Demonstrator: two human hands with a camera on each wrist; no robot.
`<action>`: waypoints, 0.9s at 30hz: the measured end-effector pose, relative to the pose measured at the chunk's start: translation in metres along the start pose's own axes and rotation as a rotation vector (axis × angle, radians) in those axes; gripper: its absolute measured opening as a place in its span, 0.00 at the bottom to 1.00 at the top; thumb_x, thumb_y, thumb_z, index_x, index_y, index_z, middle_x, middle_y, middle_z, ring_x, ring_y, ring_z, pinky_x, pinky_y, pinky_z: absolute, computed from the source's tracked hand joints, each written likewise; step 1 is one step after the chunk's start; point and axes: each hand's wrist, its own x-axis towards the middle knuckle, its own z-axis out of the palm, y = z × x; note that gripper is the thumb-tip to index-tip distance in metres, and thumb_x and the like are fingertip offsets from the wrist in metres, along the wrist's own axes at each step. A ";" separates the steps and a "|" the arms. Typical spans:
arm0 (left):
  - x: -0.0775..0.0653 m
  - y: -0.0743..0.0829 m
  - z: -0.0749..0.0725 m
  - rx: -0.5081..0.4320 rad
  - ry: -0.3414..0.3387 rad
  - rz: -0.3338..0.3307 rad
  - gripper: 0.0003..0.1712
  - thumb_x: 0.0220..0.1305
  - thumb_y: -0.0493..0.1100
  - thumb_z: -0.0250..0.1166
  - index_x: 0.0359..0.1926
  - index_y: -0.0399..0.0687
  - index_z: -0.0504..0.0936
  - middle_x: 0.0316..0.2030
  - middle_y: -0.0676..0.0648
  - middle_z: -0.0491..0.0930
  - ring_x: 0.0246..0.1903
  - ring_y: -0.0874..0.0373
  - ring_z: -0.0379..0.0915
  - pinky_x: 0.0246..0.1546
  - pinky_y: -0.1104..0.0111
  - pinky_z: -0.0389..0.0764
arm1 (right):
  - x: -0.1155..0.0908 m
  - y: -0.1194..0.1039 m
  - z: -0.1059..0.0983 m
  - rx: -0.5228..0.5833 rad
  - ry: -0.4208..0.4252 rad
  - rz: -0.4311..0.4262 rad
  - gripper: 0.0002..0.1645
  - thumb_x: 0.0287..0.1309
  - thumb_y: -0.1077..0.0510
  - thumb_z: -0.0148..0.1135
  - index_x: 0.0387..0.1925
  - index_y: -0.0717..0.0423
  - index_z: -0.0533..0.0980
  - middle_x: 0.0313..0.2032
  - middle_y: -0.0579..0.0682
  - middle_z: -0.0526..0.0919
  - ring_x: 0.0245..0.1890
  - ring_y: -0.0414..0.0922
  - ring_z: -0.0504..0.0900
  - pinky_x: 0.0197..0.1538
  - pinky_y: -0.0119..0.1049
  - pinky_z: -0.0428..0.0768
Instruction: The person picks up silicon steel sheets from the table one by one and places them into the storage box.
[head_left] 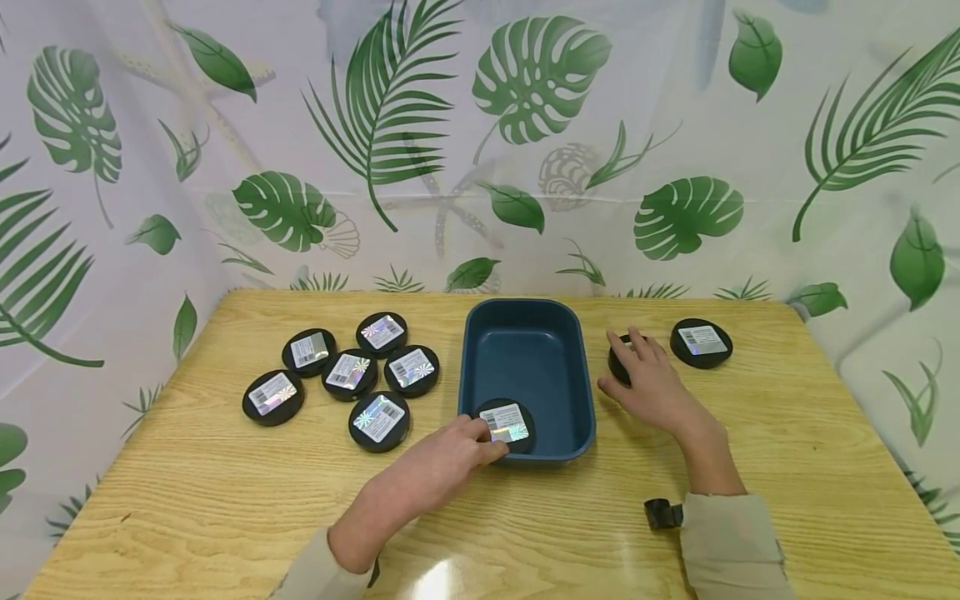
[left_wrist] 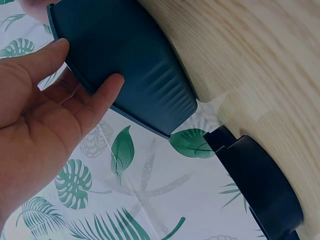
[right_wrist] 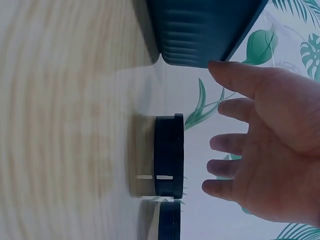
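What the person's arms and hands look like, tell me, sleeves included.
The left beige fabric sleeve and matching right sleeve stop short of the hands. The left hand and right hand wear no gloves. A small black device juts out beside the right cuff.

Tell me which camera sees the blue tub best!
The head view: it looks down into the blue tub, showing its inside and nearly all its rim. The left and right wrist views show only part of its outside, cut off at the top; the right one shows a smaller piece.
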 end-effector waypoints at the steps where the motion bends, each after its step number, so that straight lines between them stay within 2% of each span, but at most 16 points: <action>1: 0.000 0.000 0.000 0.000 0.000 0.000 0.14 0.64 0.33 0.64 0.47 0.53 0.85 0.38 0.49 0.78 0.37 0.56 0.72 0.39 0.71 0.77 | 0.000 0.001 0.000 -0.005 -0.008 0.007 0.44 0.69 0.51 0.57 0.75 0.66 0.51 0.72 0.77 0.45 0.70 0.77 0.44 0.64 0.74 0.52; 8: 0.000 0.000 0.000 -0.001 -0.004 -0.004 0.14 0.64 0.33 0.64 0.48 0.53 0.85 0.39 0.48 0.79 0.37 0.56 0.72 0.40 0.70 0.77 | -0.002 0.005 0.002 -0.029 -0.048 0.062 0.45 0.69 0.49 0.57 0.75 0.68 0.50 0.72 0.79 0.42 0.69 0.80 0.42 0.64 0.74 0.52; 19: 0.000 -0.001 0.001 0.003 0.003 0.005 0.15 0.63 0.32 0.64 0.48 0.53 0.85 0.38 0.49 0.79 0.37 0.56 0.72 0.41 0.70 0.77 | -0.002 0.012 0.003 -0.011 -0.082 0.124 0.46 0.71 0.49 0.53 0.76 0.66 0.45 0.73 0.78 0.37 0.70 0.79 0.38 0.65 0.74 0.47; 27: 0.000 -0.001 0.001 -0.002 -0.007 -0.006 0.15 0.64 0.32 0.64 0.48 0.53 0.85 0.39 0.49 0.79 0.38 0.56 0.72 0.40 0.71 0.78 | -0.003 0.013 0.003 0.020 -0.083 0.108 0.39 0.76 0.52 0.44 0.75 0.70 0.45 0.71 0.80 0.38 0.70 0.78 0.37 0.67 0.73 0.45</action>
